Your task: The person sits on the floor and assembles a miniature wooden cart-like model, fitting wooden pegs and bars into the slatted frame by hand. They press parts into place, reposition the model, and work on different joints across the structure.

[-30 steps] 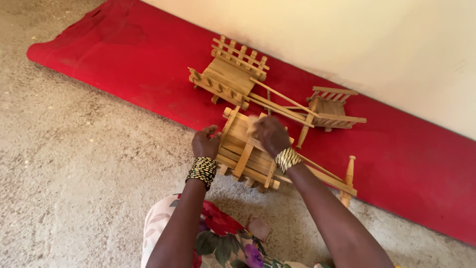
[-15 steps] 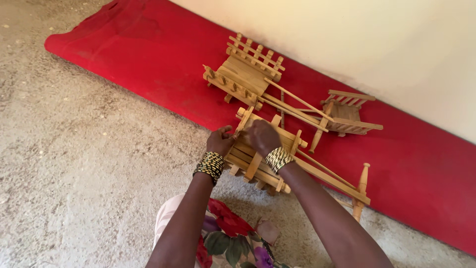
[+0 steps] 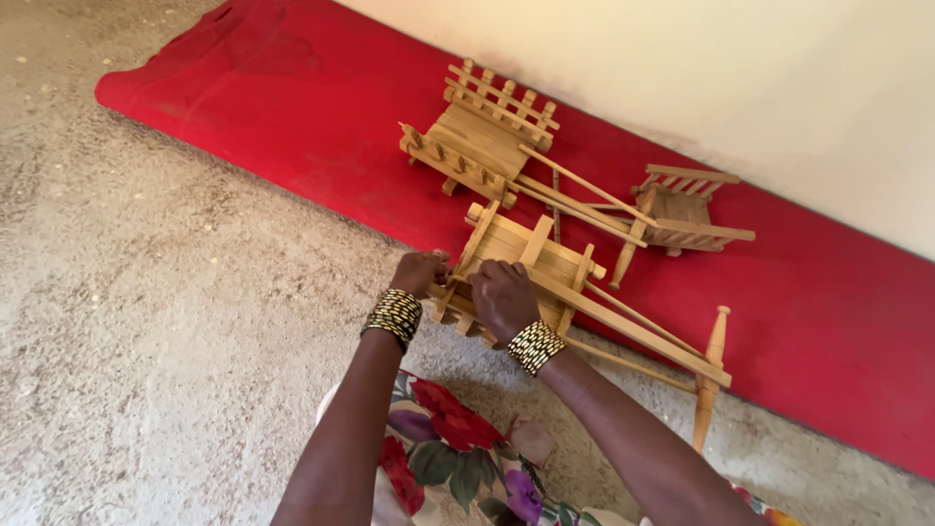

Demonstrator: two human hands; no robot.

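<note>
Gripped at its near end by both hands: left hand (image 3: 421,272) closed on the near corner of the wooden cart model (image 3: 531,265), right hand (image 3: 503,296) clamped over its near rail. Stretched away from the grip, shafts running rightward to a crossbar (image 3: 710,375). Lay half on the red mat (image 3: 292,117), second cart model (image 3: 487,131) beyond the grip.

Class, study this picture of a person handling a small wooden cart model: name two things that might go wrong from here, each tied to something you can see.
1. Both hands, left hand and right hand, press on the near cart; its thin slats might snap.
2. Its long shafts jut over the red mat edge onto the rough floor; turning the cart may scrape them or knock the second cart nearby.
</note>
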